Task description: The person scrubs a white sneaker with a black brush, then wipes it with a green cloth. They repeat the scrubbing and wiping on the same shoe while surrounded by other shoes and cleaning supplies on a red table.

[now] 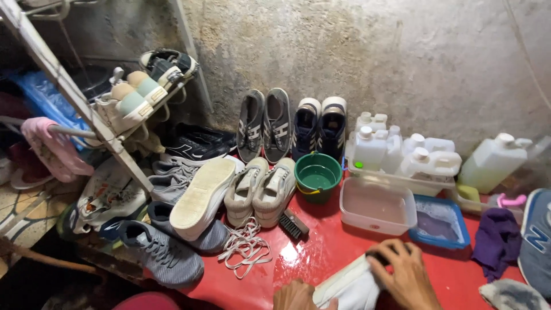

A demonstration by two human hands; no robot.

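At the bottom edge of the head view my left hand [295, 297] holds a white shoe [348, 285] by its near end on the wet red surface [321, 244]. My right hand [406, 272] presses down on the top of the same shoe, its fingers curled over something dark that I cannot make out. A small scrub brush [293, 224] lies beyond the shoe, next to loose white laces [247, 245].
Pairs of shoes line the stained wall; beige sneakers [261, 192] and grey trainers [163, 252] lie at left by a metal shoe rack [86, 112]. A green bucket [317, 175], a clear tub [377, 205], a blue tray [439, 223], white jugs [427, 161] and a purple cloth [498, 238] stand at right.
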